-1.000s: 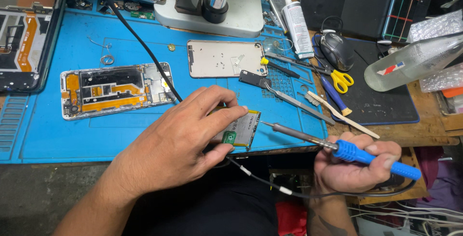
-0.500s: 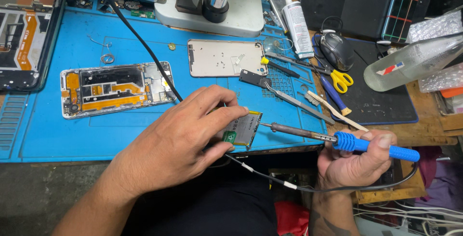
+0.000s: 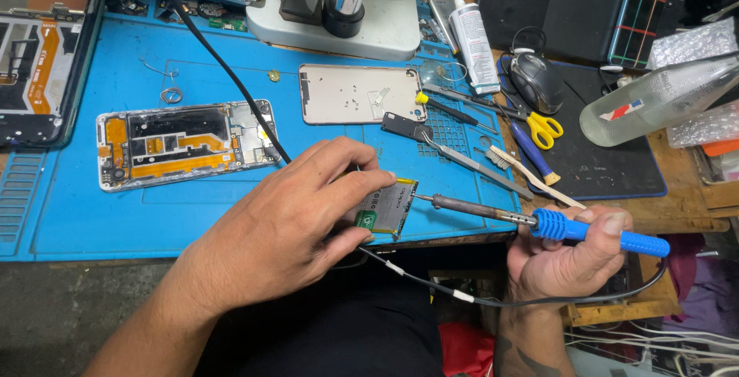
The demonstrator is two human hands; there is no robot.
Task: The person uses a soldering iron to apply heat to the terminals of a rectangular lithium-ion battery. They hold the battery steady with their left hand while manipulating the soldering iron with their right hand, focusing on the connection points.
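Note:
My left hand [image 3: 296, 219] pinches a small flat battery-like part [image 3: 387, 207] with a green corner against the near edge of the blue mat [image 3: 92, 207]. My right hand [image 3: 566, 258] grips the blue handle of a soldering iron [image 3: 593, 232]. The iron's metal tip [image 3: 425, 200] touches the right edge of the part. The iron's black cord loops under both hands. An opened phone frame [image 3: 181, 144] with orange flex cables lies on the mat to the left of my left hand.
A silver phone back plate [image 3: 358, 93] lies beyond my hands, with a black spudger, tweezers, screwdrivers, a brush and yellow scissors [image 3: 545, 125] to its right. A microscope base [image 3: 346, 15], a glue tube, a mouse, a clear bottle [image 3: 658, 100] and another phone at far left surround the mat.
My right hand has swung the soldering iron lower and more level, bringing its tip to the part's right edge. My left hand has stayed on the part.

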